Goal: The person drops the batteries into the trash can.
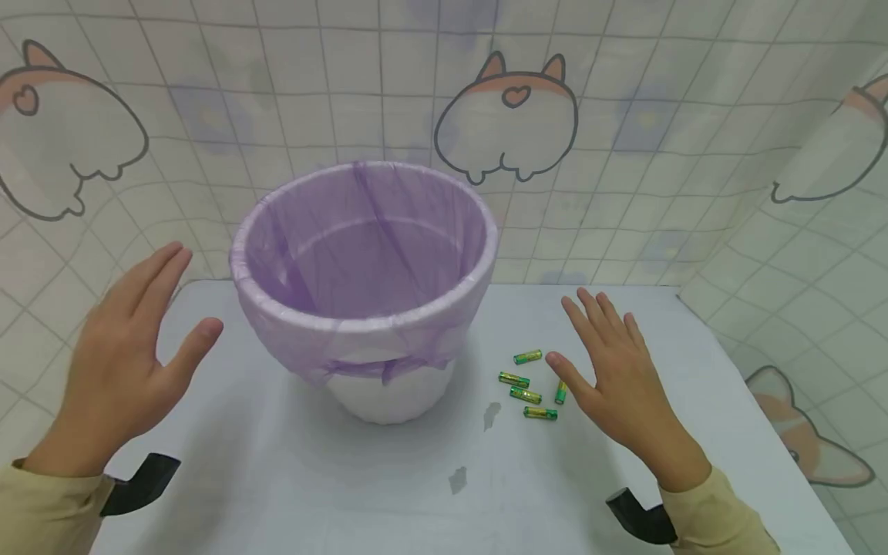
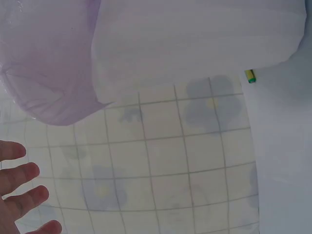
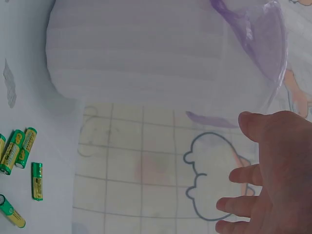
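Note:
A white bin (image 1: 388, 397) lined with a thin purple plastic bag (image 1: 368, 262) stands on the white table, the bag folded over its rim. To its left my left hand (image 1: 121, 362) hovers with fingers straight and thumb spread, touching nothing. On the other side, my right hand (image 1: 617, 378) is held in the air, fingers extended, just right of several green and yellow batteries (image 1: 526, 395). These lie loose on the table between the bin and that hand. In the right wrist view the batteries (image 3: 37, 181) show at the left, and the right hand (image 3: 278, 170) holds nothing.
The white table (image 1: 333, 493) carries two small grey patches (image 1: 458, 480) in front of the batteries. Behind it and to the right hangs a gridded cloth (image 1: 388, 92) with cartoon animal prints. Black wrist mounts (image 1: 142, 486) stick out from both sleeves.

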Available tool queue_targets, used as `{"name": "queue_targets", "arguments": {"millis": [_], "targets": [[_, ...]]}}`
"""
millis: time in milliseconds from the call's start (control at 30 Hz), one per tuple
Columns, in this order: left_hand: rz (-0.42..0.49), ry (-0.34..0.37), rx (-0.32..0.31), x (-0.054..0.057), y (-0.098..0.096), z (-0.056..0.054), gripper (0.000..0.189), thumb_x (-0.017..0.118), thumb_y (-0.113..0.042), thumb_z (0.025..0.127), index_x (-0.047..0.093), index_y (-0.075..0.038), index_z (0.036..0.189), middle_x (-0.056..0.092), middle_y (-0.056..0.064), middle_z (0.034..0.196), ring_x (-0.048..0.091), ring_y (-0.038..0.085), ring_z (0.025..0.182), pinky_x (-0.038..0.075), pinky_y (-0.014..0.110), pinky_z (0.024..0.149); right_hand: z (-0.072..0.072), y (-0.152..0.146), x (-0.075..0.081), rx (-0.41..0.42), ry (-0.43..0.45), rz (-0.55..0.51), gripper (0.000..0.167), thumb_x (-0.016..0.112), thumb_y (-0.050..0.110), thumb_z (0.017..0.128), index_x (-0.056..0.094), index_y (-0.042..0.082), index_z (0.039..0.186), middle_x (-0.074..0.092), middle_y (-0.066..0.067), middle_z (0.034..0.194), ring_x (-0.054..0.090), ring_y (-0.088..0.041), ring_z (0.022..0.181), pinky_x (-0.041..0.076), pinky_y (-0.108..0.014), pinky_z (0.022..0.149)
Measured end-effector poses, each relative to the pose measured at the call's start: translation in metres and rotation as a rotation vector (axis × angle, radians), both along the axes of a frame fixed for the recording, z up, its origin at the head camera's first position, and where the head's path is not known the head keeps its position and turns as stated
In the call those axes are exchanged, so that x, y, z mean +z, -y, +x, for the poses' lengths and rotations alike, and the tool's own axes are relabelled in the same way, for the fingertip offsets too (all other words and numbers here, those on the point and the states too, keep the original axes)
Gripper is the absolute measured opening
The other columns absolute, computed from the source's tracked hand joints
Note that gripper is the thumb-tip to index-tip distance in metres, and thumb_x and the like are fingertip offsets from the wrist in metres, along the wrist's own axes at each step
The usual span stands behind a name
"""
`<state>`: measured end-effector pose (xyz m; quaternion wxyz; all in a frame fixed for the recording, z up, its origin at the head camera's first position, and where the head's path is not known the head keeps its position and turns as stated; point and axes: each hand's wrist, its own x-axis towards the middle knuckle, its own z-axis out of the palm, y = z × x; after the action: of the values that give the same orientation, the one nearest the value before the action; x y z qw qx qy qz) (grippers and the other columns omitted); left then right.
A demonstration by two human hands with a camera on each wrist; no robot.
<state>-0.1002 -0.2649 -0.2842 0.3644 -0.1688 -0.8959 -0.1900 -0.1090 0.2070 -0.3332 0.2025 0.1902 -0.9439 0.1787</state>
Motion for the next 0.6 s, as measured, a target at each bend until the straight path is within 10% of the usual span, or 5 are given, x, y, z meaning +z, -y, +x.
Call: {"name": "queue_targets", "arguments": {"millis": [600], "targets": [[0.166,-0.048,-0.129,0.004,-0.021,-0.019,0.067,0.052,-0.058,0.092,0.052,-0.01,0.139,0.051,0.011,0.144,0.044,0.033,0.136,0.03,0.037,0.117,-0.003,-0.005,-0.001,-0.026,0.022,-0.028,0.066,0.059,0.036,0.094,0.033,0.014,0.151,0.035,-0.016,0.155,0.025,-0.039,0.146,0.016,-0.062,0.116]]}}
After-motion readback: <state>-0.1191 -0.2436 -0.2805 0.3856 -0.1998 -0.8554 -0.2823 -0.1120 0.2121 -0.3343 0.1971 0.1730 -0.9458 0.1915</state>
